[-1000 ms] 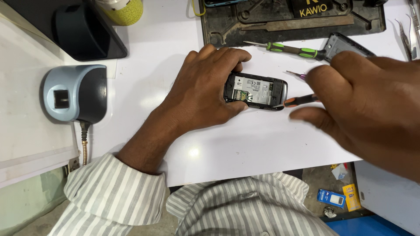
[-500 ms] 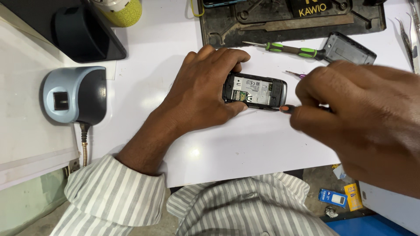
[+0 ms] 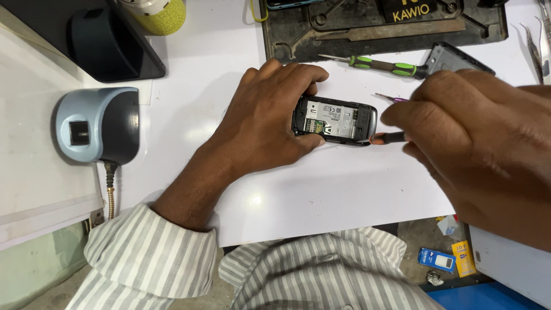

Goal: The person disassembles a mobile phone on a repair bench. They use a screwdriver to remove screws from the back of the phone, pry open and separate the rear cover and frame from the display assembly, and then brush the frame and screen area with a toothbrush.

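A small dark mobile phone [image 3: 336, 119] lies back-up on the white table [image 3: 321, 189] with its rear cover off, showing the inner compartment. My left hand [image 3: 267, 115] grips the phone's left end and pins it to the table. My right hand [image 3: 465, 132] holds a thin screwdriver [image 3: 385, 138] with a black and red shaft, whose tip touches the phone's lower right corner. Just behind my right hand lies the phone's removed back cover [image 3: 453, 57].
A green-and-black screwdriver [image 3: 379, 64] lies behind the phone, in front of a dark tool tray [image 3: 379, 26]. A grey fingerprint scanner [image 3: 97, 123] with a cable stands at the left. Tweezers [image 3: 534, 40] lie at the far right. A yellow-green object [image 3: 158, 11] stands at the back.
My right hand has shifted slightly left and closer to the phone with the screwdriver. My left hand and the phone have stayed in place.
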